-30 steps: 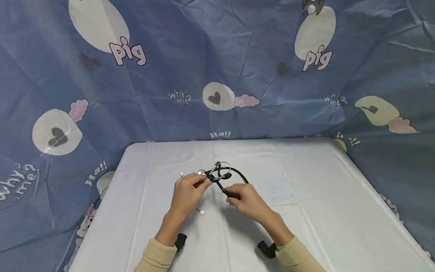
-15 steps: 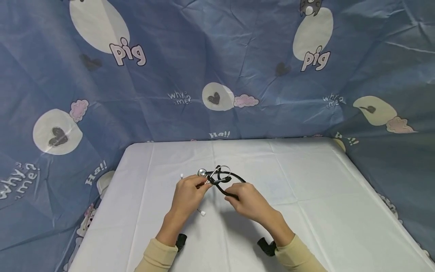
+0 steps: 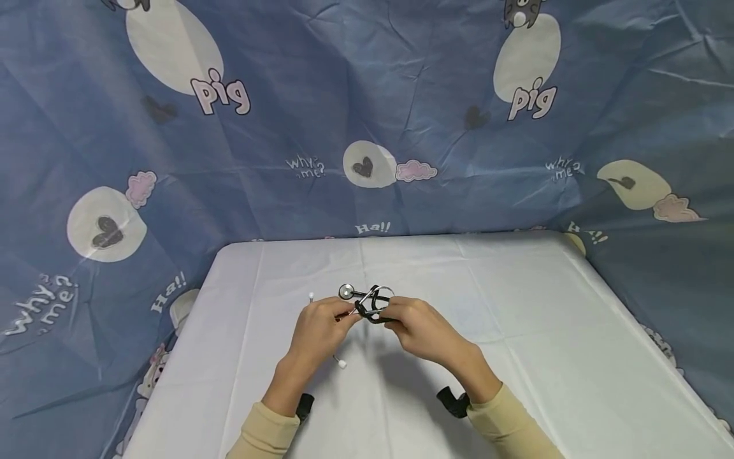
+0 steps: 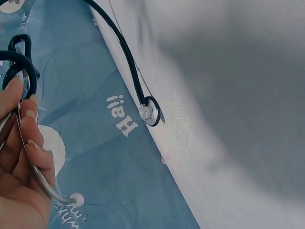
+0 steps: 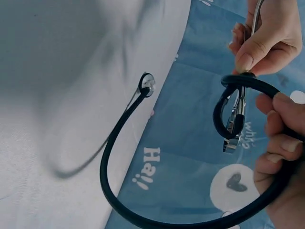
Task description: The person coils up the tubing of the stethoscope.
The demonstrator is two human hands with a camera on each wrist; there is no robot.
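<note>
Both hands hold a stethoscope with black tubing (image 5: 106, 174) above the white table. My left hand (image 3: 321, 328) pinches its metal ear tubes (image 4: 42, 181) near where they meet the tubing. A white ear tip (image 3: 342, 364) pokes out below that hand, and another shows behind it. My right hand (image 3: 421, 328) has its fingers curled round the tubing, close beside the left. Between the hands, the tubing is looped around the metal spring part (image 5: 232, 138). The round chestpiece (image 3: 346, 292) dangles from the tubing at the far side, its shadow on the tablecloth.
A white cloth (image 3: 545, 357) covers the table. Behind and around it hangs a blue printed sheet (image 3: 459, 204). Black curved pieces (image 3: 453, 403) sit by the sleeve cuffs.
My right hand has moved left along the tubing, closer to the left hand. The chestpiece has shifted slightly right, and the tubing's loop on the right is now hidden behind the right hand in the head view.
</note>
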